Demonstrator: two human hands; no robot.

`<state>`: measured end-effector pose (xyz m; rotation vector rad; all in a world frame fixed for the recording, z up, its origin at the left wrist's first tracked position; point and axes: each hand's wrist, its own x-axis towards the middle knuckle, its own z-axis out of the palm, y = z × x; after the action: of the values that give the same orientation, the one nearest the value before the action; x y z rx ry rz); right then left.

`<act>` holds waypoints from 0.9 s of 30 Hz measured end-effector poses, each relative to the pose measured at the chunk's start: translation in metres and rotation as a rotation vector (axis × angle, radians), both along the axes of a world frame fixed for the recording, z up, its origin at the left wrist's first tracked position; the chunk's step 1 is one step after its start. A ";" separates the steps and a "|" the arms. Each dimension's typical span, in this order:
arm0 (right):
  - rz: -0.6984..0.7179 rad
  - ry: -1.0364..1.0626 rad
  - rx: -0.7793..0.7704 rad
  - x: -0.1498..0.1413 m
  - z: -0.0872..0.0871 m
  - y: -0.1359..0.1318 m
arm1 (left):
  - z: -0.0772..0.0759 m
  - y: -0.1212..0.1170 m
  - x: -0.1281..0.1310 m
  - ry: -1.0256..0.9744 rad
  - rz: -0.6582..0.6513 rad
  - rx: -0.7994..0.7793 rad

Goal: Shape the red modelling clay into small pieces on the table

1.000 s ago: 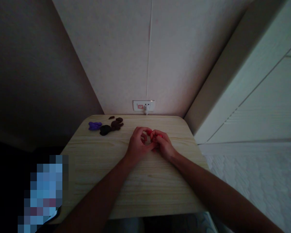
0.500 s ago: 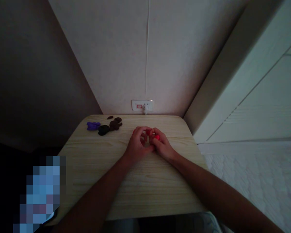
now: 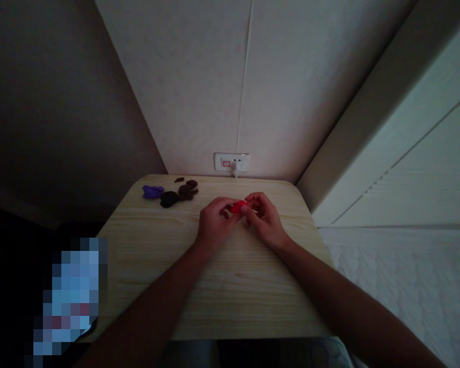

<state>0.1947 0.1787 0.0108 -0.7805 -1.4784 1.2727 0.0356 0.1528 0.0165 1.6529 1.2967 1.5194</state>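
Observation:
My left hand (image 3: 213,223) and my right hand (image 3: 266,217) meet over the far middle of a light wooden table (image 3: 168,276). Between their fingertips sits a small red lump of clay (image 3: 238,206). Both hands pinch it, fingers curled, the left from the left side and the right from the right and above. Most of the lump is hidden by the fingers.
At the table's far left lie a purple clay piece (image 3: 152,191) and several dark brown clay pieces (image 3: 178,193). A wall socket (image 3: 232,161) with a plug sits just behind the table. A white cabinet (image 3: 414,153) stands to the right, a white bedcover (image 3: 398,276) below it.
The hands have turned the red clay a little; my right hand's fingers now sit higher over it. The view shifted slightly, so everything appears a bit further right and up.

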 end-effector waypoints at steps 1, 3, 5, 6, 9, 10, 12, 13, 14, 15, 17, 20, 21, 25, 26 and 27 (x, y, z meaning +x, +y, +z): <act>-0.032 -0.018 0.028 -0.001 0.002 0.000 | 0.000 0.000 0.000 -0.015 0.002 -0.023; -0.063 -0.042 0.050 -0.002 0.006 0.000 | -0.002 0.001 0.000 -0.056 -0.017 -0.054; -0.082 -0.032 0.042 -0.002 0.009 0.000 | -0.002 0.002 -0.001 -0.131 -0.069 -0.082; -0.087 -0.017 0.034 -0.002 0.010 0.001 | -0.003 0.002 -0.001 -0.181 -0.099 -0.105; -0.078 0.005 0.013 -0.001 0.010 0.003 | -0.003 0.005 -0.001 -0.321 -0.166 -0.182; -0.070 0.008 0.005 0.000 0.009 0.004 | -0.002 0.005 -0.001 -0.350 -0.175 -0.197; -0.060 0.016 -0.007 0.000 0.008 0.005 | -0.001 0.006 0.000 -0.379 -0.176 -0.199; -0.060 0.019 -0.009 0.000 0.007 0.005 | -0.001 0.006 0.000 -0.387 -0.169 -0.194; -0.062 0.020 -0.007 0.000 0.007 0.005 | -0.001 0.006 0.000 -0.394 -0.158 -0.188; -0.067 0.017 -0.004 0.000 0.006 0.004 | 0.000 0.006 0.000 -0.402 -0.147 -0.181; -0.076 -0.008 0.012 -0.001 0.005 0.003 | 0.001 0.006 0.000 -0.418 -0.134 -0.183; -0.100 -0.070 0.055 -0.004 0.003 0.000 | 0.002 0.006 0.000 -0.454 -0.141 -0.210; -0.112 -0.079 0.065 -0.005 0.003 -0.001 | 0.002 0.007 0.000 -0.477 -0.145 -0.217; -0.100 -0.004 0.022 -0.008 0.003 -0.002 | -0.002 0.009 0.000 -0.611 -0.154 -0.201; -0.090 0.020 -0.003 -0.008 0.004 -0.001 | -0.004 0.010 0.000 -0.623 -0.157 -0.196; -0.080 0.037 -0.025 -0.008 0.005 0.000 | -0.005 0.010 0.001 -0.620 -0.163 -0.191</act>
<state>0.1869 0.1784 0.0158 -0.8210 -1.3904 1.2410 0.0363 0.1626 0.0119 1.0158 0.9075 1.5749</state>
